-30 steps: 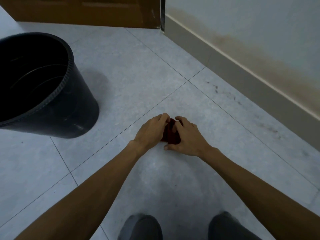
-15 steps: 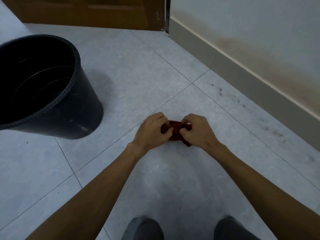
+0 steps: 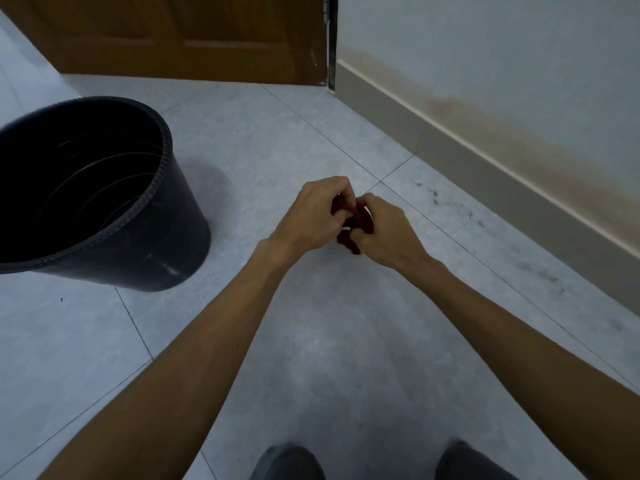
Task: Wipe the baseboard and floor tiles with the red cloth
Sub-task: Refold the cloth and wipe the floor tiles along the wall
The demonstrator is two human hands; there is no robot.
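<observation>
A small dark red cloth (image 3: 356, 223) is bunched between both hands, above the pale grey floor tiles (image 3: 346, 323). My left hand (image 3: 311, 216) pinches its left side with curled fingers. My right hand (image 3: 388, 233) grips its right side, and most of the cloth is hidden by the fingers. The grey baseboard (image 3: 485, 174) runs along the white wall from the door frame to the right edge. Dark smudges (image 3: 450, 206) mark the tiles next to it.
A black plastic bucket (image 3: 114, 216) stands on the floor to the left of my hands. A brown wooden door (image 3: 180, 36) closes the far side. A brownish stain (image 3: 519, 140) runs along the wall above the baseboard. My knees (image 3: 287, 462) show at the bottom edge.
Both hands have lifted the cloth slightly and keep working it between the fingers. The view has tilted up, showing more of the door.
</observation>
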